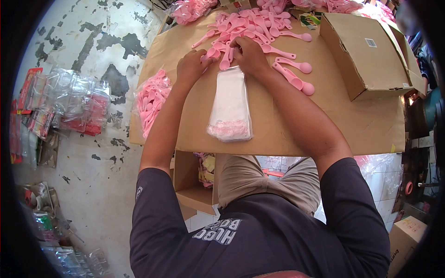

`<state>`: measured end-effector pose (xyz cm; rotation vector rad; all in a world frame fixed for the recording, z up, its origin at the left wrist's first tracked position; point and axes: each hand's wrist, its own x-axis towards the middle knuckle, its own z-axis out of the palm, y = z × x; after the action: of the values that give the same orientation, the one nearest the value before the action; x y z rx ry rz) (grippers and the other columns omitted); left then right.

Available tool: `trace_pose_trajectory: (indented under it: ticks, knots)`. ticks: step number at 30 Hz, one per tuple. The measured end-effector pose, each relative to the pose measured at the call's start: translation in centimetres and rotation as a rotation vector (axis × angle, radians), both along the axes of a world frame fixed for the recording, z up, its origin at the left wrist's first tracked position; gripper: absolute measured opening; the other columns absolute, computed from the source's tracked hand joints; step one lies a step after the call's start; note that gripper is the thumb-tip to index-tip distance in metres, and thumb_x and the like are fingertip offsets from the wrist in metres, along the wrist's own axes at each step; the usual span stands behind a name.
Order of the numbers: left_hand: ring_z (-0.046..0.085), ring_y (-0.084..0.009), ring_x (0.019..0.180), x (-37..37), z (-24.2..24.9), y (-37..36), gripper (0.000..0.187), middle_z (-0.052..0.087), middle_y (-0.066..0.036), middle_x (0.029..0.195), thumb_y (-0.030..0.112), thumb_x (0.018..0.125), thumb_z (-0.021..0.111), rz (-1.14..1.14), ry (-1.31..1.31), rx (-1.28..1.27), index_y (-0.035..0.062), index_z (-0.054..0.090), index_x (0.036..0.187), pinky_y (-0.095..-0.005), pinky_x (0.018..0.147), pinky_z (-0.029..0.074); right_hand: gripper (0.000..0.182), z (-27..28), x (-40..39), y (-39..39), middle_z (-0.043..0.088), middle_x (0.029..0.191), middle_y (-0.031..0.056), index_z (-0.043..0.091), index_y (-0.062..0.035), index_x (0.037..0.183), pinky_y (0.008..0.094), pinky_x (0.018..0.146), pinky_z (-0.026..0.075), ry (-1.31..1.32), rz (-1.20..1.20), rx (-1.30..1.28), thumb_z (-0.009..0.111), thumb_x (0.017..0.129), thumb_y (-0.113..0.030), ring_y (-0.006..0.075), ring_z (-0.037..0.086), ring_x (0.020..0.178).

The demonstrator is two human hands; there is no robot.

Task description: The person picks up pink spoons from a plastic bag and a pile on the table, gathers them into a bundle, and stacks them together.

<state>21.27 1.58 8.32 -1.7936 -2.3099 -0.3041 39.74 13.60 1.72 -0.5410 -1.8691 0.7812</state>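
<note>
A heap of pink measuring spoons (252, 23) lies at the far side of the cardboard-covered table (185, 125). My left hand (191, 67) is closed at the near left edge of the heap, its fingertips on a pink measuring spoon (213, 52). Bent inward from the other side, my right hand (250, 54) has its fingers around another pink spoon (225, 61); its grip is partly hidden. Just below both hands is a stack of clear plastic bags (230, 104) with pink print at the near end. Several loose spoons (294, 78) lie to the right of my right hand.
A filled bag of pink spoons (153, 99) stands at the table's left edge. A cardboard box (366, 55) occupies the right side. Packaged plastic goods (69, 102) lie on the worn floor at left. An open carton (194, 194) sits under the table.
</note>
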Motion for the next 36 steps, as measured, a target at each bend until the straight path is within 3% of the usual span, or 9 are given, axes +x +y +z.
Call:
trace_pose_trajectory:
  ticks: [5, 7, 11, 13, 23, 25, 31, 33, 36]
  knots:
    - [0.071, -0.0311, 0.092, -1.0, -1.8, 0.7, 0.038, 0.073, -0.012, 0.097, 0.042, 0.088, 0.077, -0.107, 0.118, 0.112, 0.0129, 0.073, 0.112, -0.0417, 0.08, 0.055, 0.017, -0.2, -0.2, 0.1, 0.068, 0.098, 0.0183, 0.069, 0.0002, 0.105, 0.0422, 0.082, 0.054, 0.017, -0.003, -0.002, 0.061, 0.091, -0.004, 0.0332, 0.068, 0.089]
    - [0.072, -0.0322, 0.094, -0.4, -1.6, 0.9, 0.037, 0.074, -0.013, 0.1, 0.035, 0.087, 0.078, -0.131, -0.014, 0.137, 0.0118, 0.072, 0.115, -0.0427, 0.082, 0.056, 0.017, -0.2, -0.2, 0.1, 0.068, 0.098, 0.0184, 0.069, 0.0003, 0.105, 0.0422, 0.082, 0.054, 0.011, -0.007, 0.007, 0.061, 0.091, -0.004, 0.0332, 0.068, 0.089]
    - [0.071, -0.0348, 0.096, -0.9, -2.4, 1.5, 0.039, 0.074, -0.015, 0.104, 0.033, 0.087, 0.079, -0.19, -0.077, 0.177, 0.0093, 0.07, 0.117, -0.044, 0.083, 0.055, 0.017, -0.2, -0.2, 0.1, 0.068, 0.098, 0.0183, 0.069, 0.0002, 0.105, 0.0422, 0.082, 0.054, 0.011, -0.007, 0.011, 0.062, 0.09, -0.004, 0.0331, 0.068, 0.089]
    - [0.07, -0.038, 0.099, -0.2, -2.1, 1.5, 0.038, 0.073, -0.018, 0.108, 0.031, 0.088, 0.077, -0.162, -0.066, 0.13, 0.006, 0.07, 0.115, -0.0452, 0.085, 0.055, 0.014, 0.0, 0.0, 0.0, 0.068, 0.1, 0.02, 0.068, -0.0005, 0.101, 0.0482, 0.087, 0.052, -0.004, 0.021, -0.037, 0.061, 0.091, -0.005, 0.0384, 0.066, 0.096]
    - [0.068, -0.0402, 0.096, 0.6, -4.1, 2.8, 0.03, 0.07, -0.02, 0.102, 0.03, 0.09, 0.074, -0.141, -0.14, 0.277, 0.0051, 0.07, 0.106, -0.049, 0.083, 0.055, 0.019, -0.2, -0.4, 0.5, 0.069, 0.1, 0.0196, 0.07, -0.0014, 0.103, 0.0448, 0.086, 0.054, -0.037, 0.044, -0.032, 0.062, 0.086, -0.005, 0.0359, 0.068, 0.095]
    - [0.067, -0.0395, 0.102, 0.9, -4.4, 3.2, 0.034, 0.069, -0.019, 0.109, 0.028, 0.088, 0.076, -0.18, -0.169, 0.336, 0.0069, 0.071, 0.115, -0.0471, 0.088, 0.054, 0.018, -0.1, -0.4, 0.2, 0.069, 0.099, 0.0192, 0.07, -0.0007, 0.103, 0.0445, 0.084, 0.054, -0.032, 0.056, -0.04, 0.063, 0.087, -0.004, 0.0351, 0.068, 0.093]
    - [0.068, -0.034, 0.107, 0.4, -2.4, 1.5, 0.04, 0.071, -0.016, 0.115, 0.025, 0.085, 0.079, -0.131, -0.038, 0.291, 0.0105, 0.073, 0.122, -0.0442, 0.094, 0.054, 0.015, 0.2, -0.3, 0.1, 0.069, 0.098, 0.0177, 0.068, -0.0008, 0.104, 0.0417, 0.081, 0.054, 0.011, 0.047, -0.033, 0.061, 0.091, 0.0, 0.0329, 0.069, 0.089]
    - [0.07, -0.0304, 0.106, -1.4, -0.9, -0.2, 0.037, 0.072, -0.016, 0.118, 0.027, 0.087, 0.079, -0.206, -0.185, 0.19, 0.0091, 0.075, 0.119, -0.0411, 0.093, 0.054, 0.015, 0.2, -0.3, 0.1, 0.069, 0.098, 0.0175, 0.068, -0.0004, 0.104, 0.0414, 0.081, 0.054, 0.017, 0.05, -0.033, 0.061, 0.092, -0.001, 0.0325, 0.069, 0.089]
    - [0.072, -0.0255, 0.09, -4.4, 2.6, -5.1, 0.029, 0.075, -0.014, 0.099, 0.029, 0.092, 0.075, -0.105, -0.351, 0.169, 0.0059, 0.076, 0.11, -0.0366, 0.082, 0.056, 0.015, 0.1, -0.3, 0.1, 0.069, 0.099, 0.0173, 0.068, 0.0001, 0.105, 0.0411, 0.081, 0.055, 0.02, 0.054, -0.036, 0.061, 0.092, 0.0, 0.0319, 0.069, 0.089]
